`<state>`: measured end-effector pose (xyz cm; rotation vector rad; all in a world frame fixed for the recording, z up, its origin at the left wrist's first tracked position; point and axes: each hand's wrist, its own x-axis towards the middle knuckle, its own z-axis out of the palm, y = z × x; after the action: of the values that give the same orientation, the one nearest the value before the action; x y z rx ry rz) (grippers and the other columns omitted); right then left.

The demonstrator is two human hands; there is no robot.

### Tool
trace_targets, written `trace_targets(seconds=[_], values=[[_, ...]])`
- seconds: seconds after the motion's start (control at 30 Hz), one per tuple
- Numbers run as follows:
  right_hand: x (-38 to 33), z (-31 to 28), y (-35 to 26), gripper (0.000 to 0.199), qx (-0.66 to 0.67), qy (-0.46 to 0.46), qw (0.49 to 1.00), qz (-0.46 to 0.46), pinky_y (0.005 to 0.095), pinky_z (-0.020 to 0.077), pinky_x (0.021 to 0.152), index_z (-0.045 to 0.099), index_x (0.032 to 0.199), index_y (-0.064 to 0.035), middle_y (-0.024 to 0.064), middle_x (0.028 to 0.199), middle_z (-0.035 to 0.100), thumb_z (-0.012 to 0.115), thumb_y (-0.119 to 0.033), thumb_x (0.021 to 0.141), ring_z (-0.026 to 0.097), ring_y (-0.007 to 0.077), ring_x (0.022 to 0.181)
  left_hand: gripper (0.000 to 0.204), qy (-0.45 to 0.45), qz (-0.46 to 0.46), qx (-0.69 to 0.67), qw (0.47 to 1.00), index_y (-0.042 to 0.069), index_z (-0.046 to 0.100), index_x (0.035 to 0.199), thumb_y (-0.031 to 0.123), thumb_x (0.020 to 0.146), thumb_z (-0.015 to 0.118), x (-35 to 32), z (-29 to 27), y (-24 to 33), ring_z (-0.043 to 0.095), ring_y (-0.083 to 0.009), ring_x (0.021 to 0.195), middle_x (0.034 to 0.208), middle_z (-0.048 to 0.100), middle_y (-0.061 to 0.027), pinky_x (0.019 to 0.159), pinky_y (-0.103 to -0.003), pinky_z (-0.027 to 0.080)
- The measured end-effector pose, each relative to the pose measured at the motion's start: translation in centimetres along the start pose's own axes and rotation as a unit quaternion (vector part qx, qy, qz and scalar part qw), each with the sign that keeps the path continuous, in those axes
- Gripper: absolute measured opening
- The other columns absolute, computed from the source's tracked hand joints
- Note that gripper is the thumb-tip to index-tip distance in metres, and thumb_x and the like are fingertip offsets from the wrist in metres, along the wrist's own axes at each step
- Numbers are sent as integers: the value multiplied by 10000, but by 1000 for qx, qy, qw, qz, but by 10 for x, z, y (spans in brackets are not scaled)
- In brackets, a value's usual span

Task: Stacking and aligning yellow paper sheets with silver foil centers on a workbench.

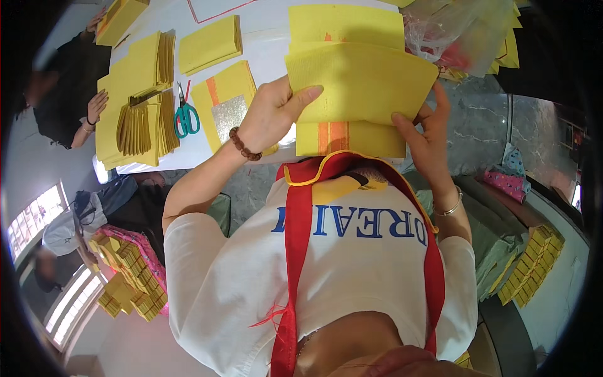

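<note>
Between my two hands is a stack of yellow paper sheets (pixel 361 81), raised and slightly tilted over the table. My left hand (pixel 273 116) grips its left edge, thumb on top and fingers hidden beneath. At the lower right corner my right hand (pixel 427 135) pinches the stack, thumb in front and fingertips behind the edge. Under it lies more yellow paper (pixel 370 139) with an orange band, at the table's near edge. Beside my left wrist rests another yellow stack (pixel 204 94) with an orange stripe and a silvery square.
Teal-handled scissors (pixel 186 119) lie left of my hands, near fanned yellow paper bundles (pixel 138 129). Another yellow stack (pixel 210 45) sits farther back on the white table (pixel 267 28). A clear plastic bag (pixel 449 28) is at the far right. Another person's hand (pixel 97 107) touches the left bundles.
</note>
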<state>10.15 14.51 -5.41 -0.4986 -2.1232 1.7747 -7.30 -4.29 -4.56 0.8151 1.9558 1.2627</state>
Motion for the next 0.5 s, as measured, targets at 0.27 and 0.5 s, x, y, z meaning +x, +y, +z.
trace_targets(seconds=[0.27,0.5], values=[[21,-17,5,576,178,-10,979,102,260,449,765,337,1330,-36,116,1047,622,617,-46,826,588,140,930,281,-67,-16,-66,995,1,602,1070,209,882,586,3,-10,14,554,-90,756,850,645,-67,698,-260,459],[12,-20,8,291,44,-132,990,33,249,432,757,620,1048,-54,47,996,641,670,-73,762,552,124,858,230,-127,174,28,976,84,645,1008,152,788,643,-6,-5,-12,553,-184,957,1016,643,-25,866,-324,386]])
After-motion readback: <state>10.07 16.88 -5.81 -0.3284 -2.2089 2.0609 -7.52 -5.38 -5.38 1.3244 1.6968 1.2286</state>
